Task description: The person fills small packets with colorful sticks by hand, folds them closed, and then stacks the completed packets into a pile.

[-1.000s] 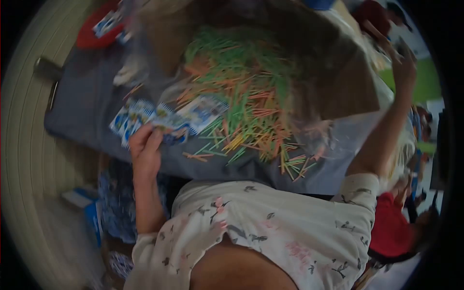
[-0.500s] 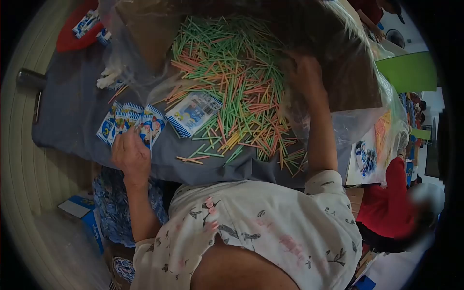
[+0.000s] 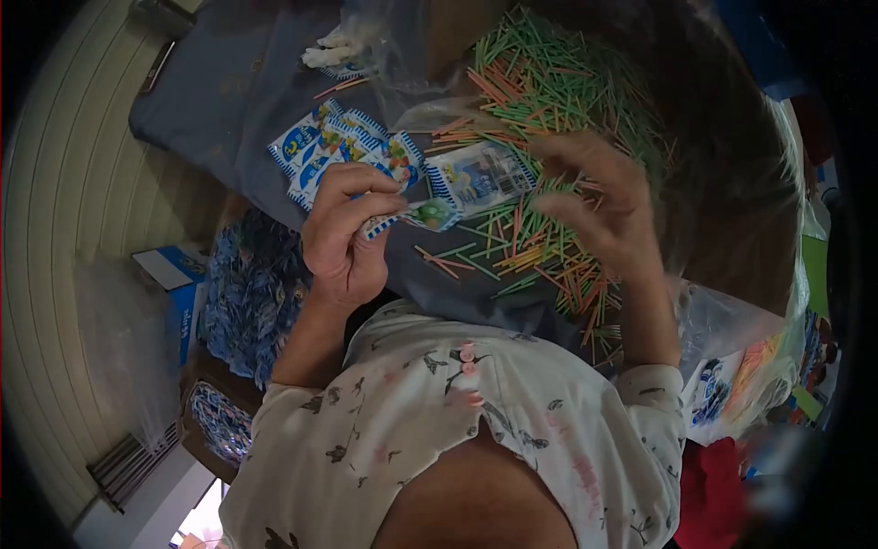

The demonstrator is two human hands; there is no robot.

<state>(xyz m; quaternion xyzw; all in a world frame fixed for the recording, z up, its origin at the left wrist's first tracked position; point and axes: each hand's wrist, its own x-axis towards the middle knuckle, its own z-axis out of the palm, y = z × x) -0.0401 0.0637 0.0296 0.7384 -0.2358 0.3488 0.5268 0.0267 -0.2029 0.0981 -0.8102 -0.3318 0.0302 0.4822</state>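
My left hand (image 3: 347, 229) is closed on a small blue-and-white packet (image 3: 430, 214), which sticks out to the right of the fingers with a green patch showing. Behind it, several similar packets (image 3: 315, 146) overlap on the grey cloth. My right hand (image 3: 599, 197) is raised over the pile of sticks, slightly blurred, thumb and fingers apart with nothing visible between them. Green, orange and pink thin sticks (image 3: 558, 91) lie heaped under and beyond it. Between the hands lies a larger clear packet with blue-striped ends (image 3: 485, 176).
Clear plastic sheeting (image 3: 732, 316) surrounds the stick pile at the right. A white crumpled item (image 3: 334, 48) lies at the back left. Below the table's left side stand a blue-and-white box (image 3: 178, 279) and a box of patterned packets (image 3: 219, 419). Someone's red sleeve (image 3: 712, 489) shows at lower right.
The view has shifted, so the table appears higher and further right. My left hand has lifted a packet off the group. My right hand has come back from the far side of the pile.
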